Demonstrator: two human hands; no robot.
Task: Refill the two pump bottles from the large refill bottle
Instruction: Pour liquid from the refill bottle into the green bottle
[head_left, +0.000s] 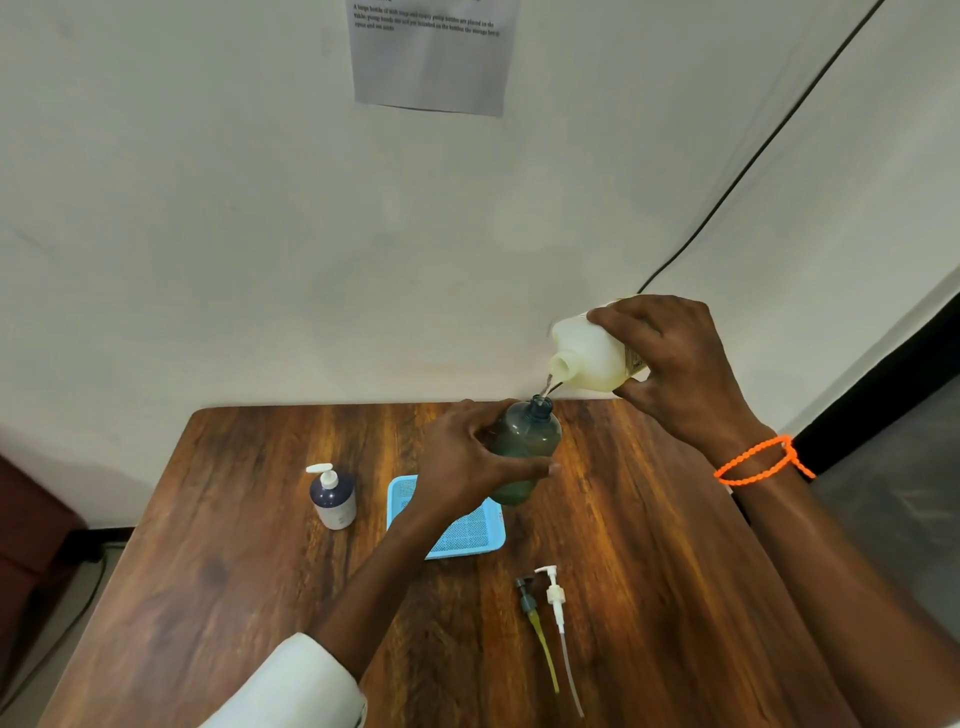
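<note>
Dark translucent pump bottle (524, 452), its pump off, is held above the wooden table (649, 545) by the left hand (467, 457), fingers curled round its body. Right hand (670, 364) grips the white refill bottle (587, 356), tipped so a thin stream runs into the dark neck. 2 loose pumps (545, 618) lie nearer, beside a blue tray (467, 535); a second pump bottle (332, 496) stands left, capped

Right hand (670, 364) gripping big white refill bottle (592, 358), tipped over, thin stream running into dark bottle (524, 452). Left hand (467, 457) wrapped round dark bottle. Blue tray (467, 535) under it on wooden table (234, 571). Small pump bottle (332, 496) standing left. Two loose pumps (545, 608) lying near.
</note>
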